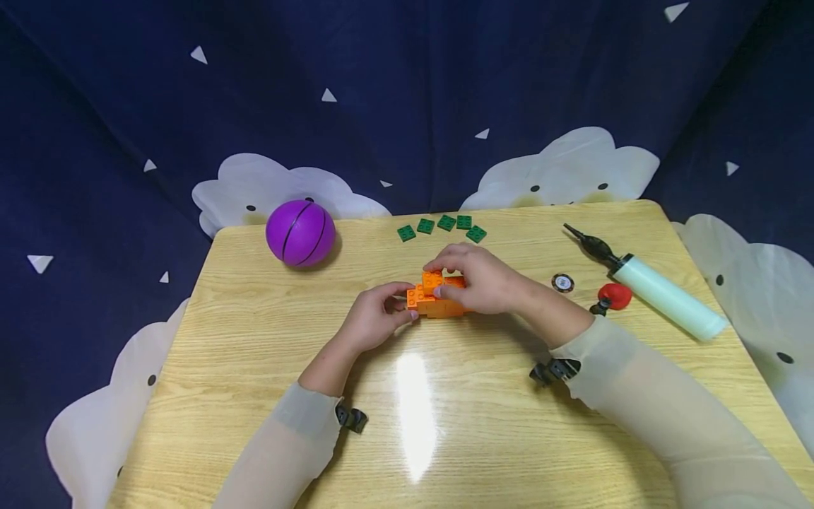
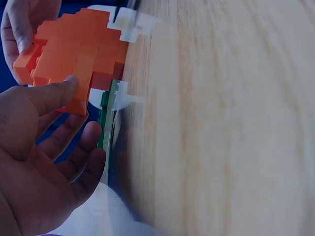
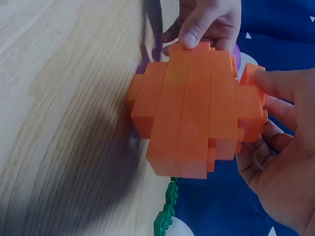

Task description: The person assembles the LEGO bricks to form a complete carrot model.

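The left hand [image 1: 375, 316] pinched the left end of the model [image 1: 440, 309] and the right hand [image 1: 488, 283] a top brick [image 1: 432, 280], which uneven pressure might have knocked crooked.

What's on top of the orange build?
Atop the orange build, an orange brick, pinched by the right hand; studs show left of it. The hand hides part of the top; seating unclear.

Easy way in on the left.
Along the table's [image 1: 222, 353] left edge a hand could pass, short of the purple basketball [image 1: 300, 235]; orange bricks [image 1: 439, 307] block the middle, an air pump [image 1: 661, 291] the right edge.
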A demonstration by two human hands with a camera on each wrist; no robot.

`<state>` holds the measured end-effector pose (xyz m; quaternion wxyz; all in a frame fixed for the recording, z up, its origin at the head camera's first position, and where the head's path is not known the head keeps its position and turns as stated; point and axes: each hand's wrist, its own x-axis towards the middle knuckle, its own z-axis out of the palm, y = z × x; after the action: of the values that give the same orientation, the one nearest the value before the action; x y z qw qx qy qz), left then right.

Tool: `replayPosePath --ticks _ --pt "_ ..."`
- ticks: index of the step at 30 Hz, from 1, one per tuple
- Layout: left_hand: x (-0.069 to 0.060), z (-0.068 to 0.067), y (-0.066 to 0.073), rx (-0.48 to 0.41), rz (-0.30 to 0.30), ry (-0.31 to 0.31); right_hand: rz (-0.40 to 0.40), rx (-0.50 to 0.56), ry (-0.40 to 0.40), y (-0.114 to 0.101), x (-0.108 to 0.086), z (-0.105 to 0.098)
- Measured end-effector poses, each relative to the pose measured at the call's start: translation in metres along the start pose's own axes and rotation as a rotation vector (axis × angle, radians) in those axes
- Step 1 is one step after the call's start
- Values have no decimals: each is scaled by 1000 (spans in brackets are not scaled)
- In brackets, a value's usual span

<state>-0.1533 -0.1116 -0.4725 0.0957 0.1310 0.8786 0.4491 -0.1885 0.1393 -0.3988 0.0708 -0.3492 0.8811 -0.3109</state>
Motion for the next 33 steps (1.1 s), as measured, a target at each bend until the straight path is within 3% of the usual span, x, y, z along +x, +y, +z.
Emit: replayPosePath --ticks 18,33 --pt "-1 -1 1 6 -5 10 12 -112 22 -8 -7 6" --pt "-1 -1 1 15 -9 2 11 -76 49 -7 -5 13"
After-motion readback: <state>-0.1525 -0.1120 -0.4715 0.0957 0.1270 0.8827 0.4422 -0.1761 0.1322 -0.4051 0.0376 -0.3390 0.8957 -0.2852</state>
